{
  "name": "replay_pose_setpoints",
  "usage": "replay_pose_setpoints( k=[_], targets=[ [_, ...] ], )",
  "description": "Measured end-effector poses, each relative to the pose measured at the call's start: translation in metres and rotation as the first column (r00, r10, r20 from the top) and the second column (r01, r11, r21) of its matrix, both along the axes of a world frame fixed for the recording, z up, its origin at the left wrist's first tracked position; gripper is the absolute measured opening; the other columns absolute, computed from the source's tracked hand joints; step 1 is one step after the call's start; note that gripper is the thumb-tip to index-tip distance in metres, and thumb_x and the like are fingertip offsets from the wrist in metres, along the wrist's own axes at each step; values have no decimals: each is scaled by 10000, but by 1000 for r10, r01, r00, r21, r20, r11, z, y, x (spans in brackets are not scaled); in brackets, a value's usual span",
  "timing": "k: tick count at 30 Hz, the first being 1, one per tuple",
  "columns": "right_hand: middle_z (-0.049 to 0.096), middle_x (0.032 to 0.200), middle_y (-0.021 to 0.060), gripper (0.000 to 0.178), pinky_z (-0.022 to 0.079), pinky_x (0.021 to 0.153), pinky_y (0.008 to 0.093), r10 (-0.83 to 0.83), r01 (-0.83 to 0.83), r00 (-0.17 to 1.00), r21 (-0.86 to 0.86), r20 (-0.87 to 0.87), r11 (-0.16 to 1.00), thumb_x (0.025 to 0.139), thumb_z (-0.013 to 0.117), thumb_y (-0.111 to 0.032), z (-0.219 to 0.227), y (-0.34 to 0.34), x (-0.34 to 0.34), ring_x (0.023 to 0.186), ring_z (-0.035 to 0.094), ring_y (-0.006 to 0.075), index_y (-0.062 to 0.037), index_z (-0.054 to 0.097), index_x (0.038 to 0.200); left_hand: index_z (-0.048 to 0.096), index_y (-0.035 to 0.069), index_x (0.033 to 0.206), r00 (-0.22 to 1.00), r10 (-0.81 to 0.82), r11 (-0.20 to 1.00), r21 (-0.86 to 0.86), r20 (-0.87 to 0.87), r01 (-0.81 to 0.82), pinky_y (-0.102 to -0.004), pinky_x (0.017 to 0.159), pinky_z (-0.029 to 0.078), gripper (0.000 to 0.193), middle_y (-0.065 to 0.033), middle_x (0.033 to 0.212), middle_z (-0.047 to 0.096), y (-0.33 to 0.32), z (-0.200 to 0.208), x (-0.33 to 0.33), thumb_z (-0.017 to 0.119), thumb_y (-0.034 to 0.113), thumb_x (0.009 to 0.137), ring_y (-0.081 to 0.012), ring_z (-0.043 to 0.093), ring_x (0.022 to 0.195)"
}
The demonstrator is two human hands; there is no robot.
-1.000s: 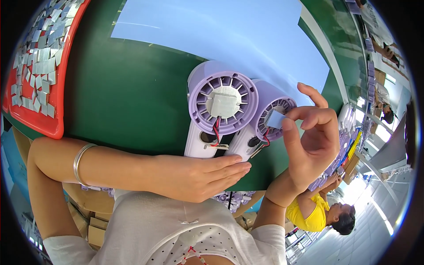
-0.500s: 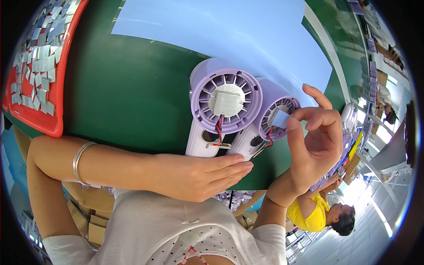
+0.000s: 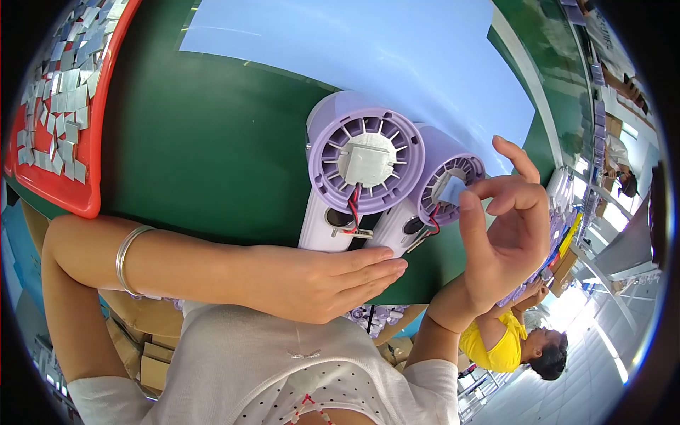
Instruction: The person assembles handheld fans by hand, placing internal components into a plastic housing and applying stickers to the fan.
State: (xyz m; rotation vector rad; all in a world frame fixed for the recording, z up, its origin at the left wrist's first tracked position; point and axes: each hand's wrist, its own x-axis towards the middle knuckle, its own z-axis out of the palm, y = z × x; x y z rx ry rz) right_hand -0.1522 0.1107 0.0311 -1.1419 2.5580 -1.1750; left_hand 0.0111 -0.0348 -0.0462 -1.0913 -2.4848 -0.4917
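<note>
Two purple handheld fans lie side by side, their round heads toward me and white handles below. The left fan (image 3: 398, 178) has a square silvery plate (image 3: 367, 166) on its round hub, with red and black wires hanging beneath. Over the hub of the right fan (image 3: 433, 152), my right hand (image 3: 511, 230) pinches a small square metal plate (image 3: 451, 190) between thumb and index finger; whether it touches the hub I cannot tell. My left hand (image 3: 322, 280) stretches its fingers flat along the lower ends of the handles, its thumb hidden.
A red tray (image 3: 95, 177) of many small silvery squares stands at the left. A light blue sheet (image 3: 368, 42) covers the far part of the green table (image 3: 191, 149). Cardboard boxes (image 3: 157, 365) sit below the near edge. At the right, a person in yellow (image 3: 494, 347) works.
The fan heads have shifted very slightly to the right. The plate in my right hand has tilted a little at the right fan's hub. My left hand stays nearly still.
</note>
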Motion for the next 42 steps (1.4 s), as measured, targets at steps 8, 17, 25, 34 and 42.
replay_pose_setpoints(
  k=[8,17,25,34,42],
  targets=[
    [667,1000,127,216,447,960,363,-144,134,987,-130,-75,982,858,685,-19,-12,-4,-44,1069,614,243,47,659,1063,638,-31,1259,1000,-17,1000,18,-6,17,-404,1165,363,434,-157,1364,597,1,0,-1,522,197,908,-260,517,1334],
    [598,1209,163,520,349,1061,443,-121,255,914,317,-388,914,936,631,-374,-58,-54,-120,1159,556,323,-25,620,1321,603,-75,1290,999,0,998,57,-53,3,-432,1187,330,496,-176,1371,589,6,-6,4,525,218,897,-291,504,1344],
    [597,1204,160,481,298,1071,493,-168,287,917,304,-362,908,934,618,-408,-62,-83,-148,1154,537,329,-60,677,1261,627,-35,1276,999,-15,1000,21,-43,16,-429,1185,332,453,-154,1372,593,-1,-3,2,505,211,916,-273,501,1353],
    [714,985,166,255,520,861,401,-161,224,815,46,-556,973,795,760,-198,-89,-87,-162,953,678,319,-22,728,977,606,-91,1258,994,-101,994,43,40,100,-435,1142,374,497,-208,1363,584,-3,0,0,516,221,882,-317,498,1344],
    [710,768,87,138,517,764,350,-364,389,902,70,-230,919,812,698,-157,-70,-101,-172,711,677,221,-36,714,876,617,-31,1270,990,-141,987,-72,-8,140,-445,1140,367,459,-187,1372,583,-4,7,-6,486,234,919,-305,504,1340]
  ],
)
